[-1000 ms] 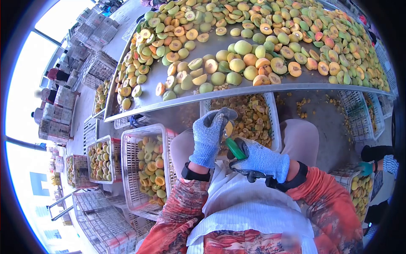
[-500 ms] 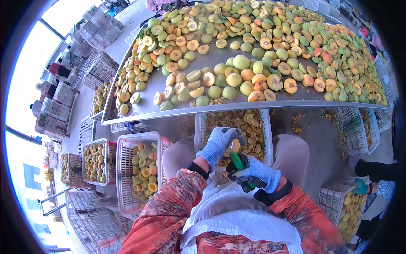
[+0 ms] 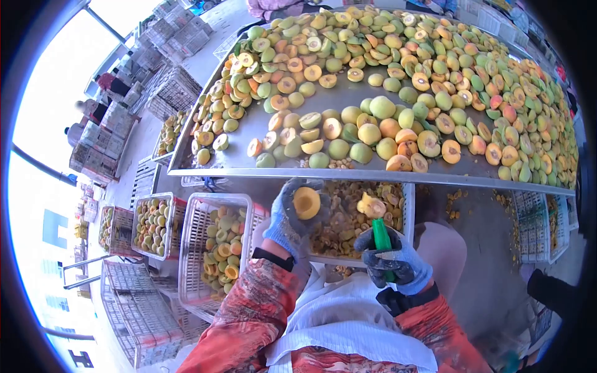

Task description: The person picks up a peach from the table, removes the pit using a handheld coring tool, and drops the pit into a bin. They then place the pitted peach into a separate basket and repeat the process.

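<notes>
My left hand (image 3: 291, 214), in a blue-grey glove, holds a fruit half (image 3: 306, 202) with its hollowed orange face turned up. My right hand (image 3: 398, 258) is wrapped round a green-handled tool (image 3: 381, 239). At the tool's upper end sits a pale, ragged lump (image 3: 371, 206), perhaps a pit with flesh. Both hands are apart, over a white crate (image 3: 408, 211) of pits and scraps below the table edge.
A metal table (image 3: 348, 174) heaped with whole and halved fruit lies ahead. A crate of halves (image 3: 184, 248) stands left of my knees, with more fruit crates beyond. Stacked crates are at far left. People sit at the table's far side.
My hands have moved apart; the left turned up the fruit half, now hollow, and the right drew away with the pale lump on the tool. The view has shifted.
</notes>
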`<control>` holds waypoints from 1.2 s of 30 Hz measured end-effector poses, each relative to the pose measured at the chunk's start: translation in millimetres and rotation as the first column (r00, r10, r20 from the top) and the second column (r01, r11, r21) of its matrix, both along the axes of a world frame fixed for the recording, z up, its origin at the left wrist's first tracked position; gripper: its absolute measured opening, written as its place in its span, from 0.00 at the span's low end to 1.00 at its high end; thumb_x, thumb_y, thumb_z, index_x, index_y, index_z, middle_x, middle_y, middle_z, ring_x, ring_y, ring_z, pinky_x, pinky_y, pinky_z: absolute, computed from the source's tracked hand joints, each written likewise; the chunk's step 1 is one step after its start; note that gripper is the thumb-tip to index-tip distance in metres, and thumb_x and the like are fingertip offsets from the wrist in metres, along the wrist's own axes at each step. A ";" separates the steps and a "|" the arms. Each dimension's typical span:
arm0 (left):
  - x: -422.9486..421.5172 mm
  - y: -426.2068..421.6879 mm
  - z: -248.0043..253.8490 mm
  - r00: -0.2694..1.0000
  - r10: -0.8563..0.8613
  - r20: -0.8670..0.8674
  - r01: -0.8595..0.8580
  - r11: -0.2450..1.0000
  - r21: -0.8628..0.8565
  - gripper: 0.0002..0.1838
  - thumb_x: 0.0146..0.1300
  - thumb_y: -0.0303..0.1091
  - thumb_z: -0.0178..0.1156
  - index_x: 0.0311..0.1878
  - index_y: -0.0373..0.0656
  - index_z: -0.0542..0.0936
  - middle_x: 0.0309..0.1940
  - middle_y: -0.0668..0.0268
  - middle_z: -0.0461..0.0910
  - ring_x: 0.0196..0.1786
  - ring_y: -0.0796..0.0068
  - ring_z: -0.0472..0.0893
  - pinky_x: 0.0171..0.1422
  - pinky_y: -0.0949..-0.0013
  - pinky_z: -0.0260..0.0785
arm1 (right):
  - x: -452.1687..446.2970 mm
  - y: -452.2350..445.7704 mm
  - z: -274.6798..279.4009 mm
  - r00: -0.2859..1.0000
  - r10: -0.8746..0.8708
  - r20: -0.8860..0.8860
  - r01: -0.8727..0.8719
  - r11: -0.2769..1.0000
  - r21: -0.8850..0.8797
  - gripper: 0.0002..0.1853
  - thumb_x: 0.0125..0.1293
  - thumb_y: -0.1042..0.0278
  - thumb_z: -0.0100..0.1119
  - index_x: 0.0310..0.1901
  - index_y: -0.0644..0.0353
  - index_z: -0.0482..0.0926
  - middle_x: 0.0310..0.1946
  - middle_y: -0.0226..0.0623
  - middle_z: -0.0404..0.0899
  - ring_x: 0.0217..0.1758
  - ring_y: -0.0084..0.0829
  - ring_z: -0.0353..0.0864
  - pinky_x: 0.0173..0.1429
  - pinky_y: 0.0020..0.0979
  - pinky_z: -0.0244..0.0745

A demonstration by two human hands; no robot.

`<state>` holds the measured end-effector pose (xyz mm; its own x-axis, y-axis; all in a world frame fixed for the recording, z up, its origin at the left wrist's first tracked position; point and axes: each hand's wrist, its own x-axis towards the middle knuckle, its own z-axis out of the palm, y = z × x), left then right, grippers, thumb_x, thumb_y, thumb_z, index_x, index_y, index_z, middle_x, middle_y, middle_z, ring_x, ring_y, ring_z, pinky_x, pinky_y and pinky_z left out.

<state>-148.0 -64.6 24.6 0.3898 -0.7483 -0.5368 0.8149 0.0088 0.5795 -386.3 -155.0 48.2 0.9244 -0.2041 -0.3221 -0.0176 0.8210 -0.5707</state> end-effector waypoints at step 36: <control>-82.8 35.0 15.8 0.970 -0.097 0.223 0.127 0.984 -0.124 0.31 0.56 0.30 0.58 0.65 0.38 0.62 0.57 0.56 0.69 0.60 0.63 0.71 0.65 0.64 0.64 | 34.0 43.1 -10.1 0.916 -0.345 -0.206 0.320 0.936 -0.146 0.15 0.59 0.62 0.63 0.44 0.58 0.73 0.20 0.29 0.72 0.14 0.21 0.69 0.15 0.23 0.65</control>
